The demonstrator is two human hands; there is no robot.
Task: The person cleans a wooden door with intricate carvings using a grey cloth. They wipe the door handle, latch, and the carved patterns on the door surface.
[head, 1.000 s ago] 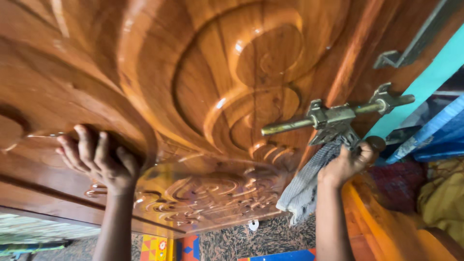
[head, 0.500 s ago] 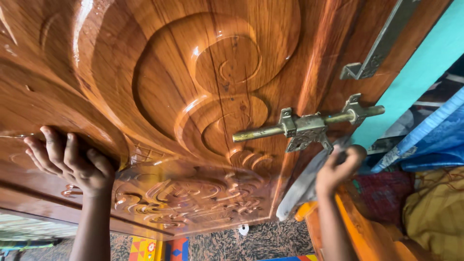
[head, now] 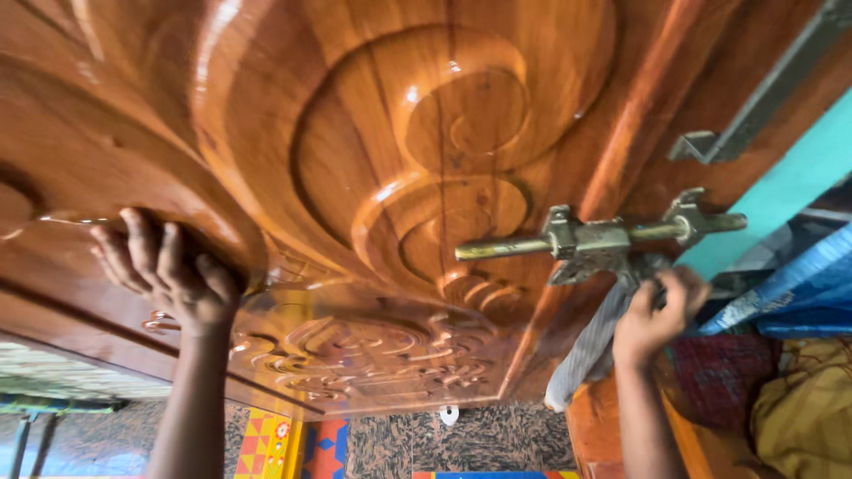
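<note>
Door: glossy orange-brown wood, carved swirls. Bolt: dull brass. Cloth, 4 o'clock of door: grey-white fine check. Wall, 3 o'clock: turquoise. Floor: speckled dark; red-yellow-blue tiles at 6 o'clock.

No packages, labels, signs or screens show anywhere in this view.

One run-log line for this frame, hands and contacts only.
left hand: flat on carved wooden door | right hand: gripping grey cloth below brass bolt latch | door: glossy
</note>
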